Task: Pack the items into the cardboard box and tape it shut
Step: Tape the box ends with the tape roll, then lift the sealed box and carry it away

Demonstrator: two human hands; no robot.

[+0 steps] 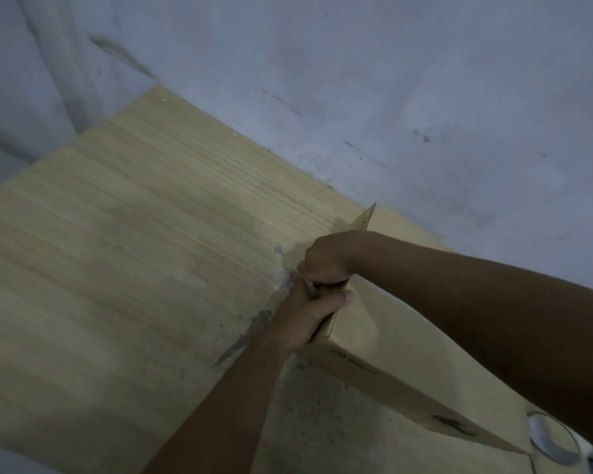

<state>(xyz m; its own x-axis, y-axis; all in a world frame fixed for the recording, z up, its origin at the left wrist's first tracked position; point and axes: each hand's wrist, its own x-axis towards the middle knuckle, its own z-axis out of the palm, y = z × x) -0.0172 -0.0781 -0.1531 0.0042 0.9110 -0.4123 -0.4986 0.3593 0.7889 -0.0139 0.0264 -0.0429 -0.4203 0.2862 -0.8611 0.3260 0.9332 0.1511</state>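
Observation:
A brown cardboard box (384, 340) sits on the wooden table (117, 268) at the right, its top closed. My left hand (305, 313) grips the box's left top edge, thumb lying on the top panel. My right hand (326, 258) is clenched just beyond it on the same edge, holding something small and dark that is mostly hidden between the two hands. My right forearm crosses over the box top. A clear roll, which looks like tape (552, 436), lies at the lower right, partly cut off by the frame.
A pale blue-grey wall (391, 80) runs along the table's far edge, close behind the box. The tabletop has grey stains (250, 333) near my left hand. A pale curtain-like surface (31, 80) stands at the far left.

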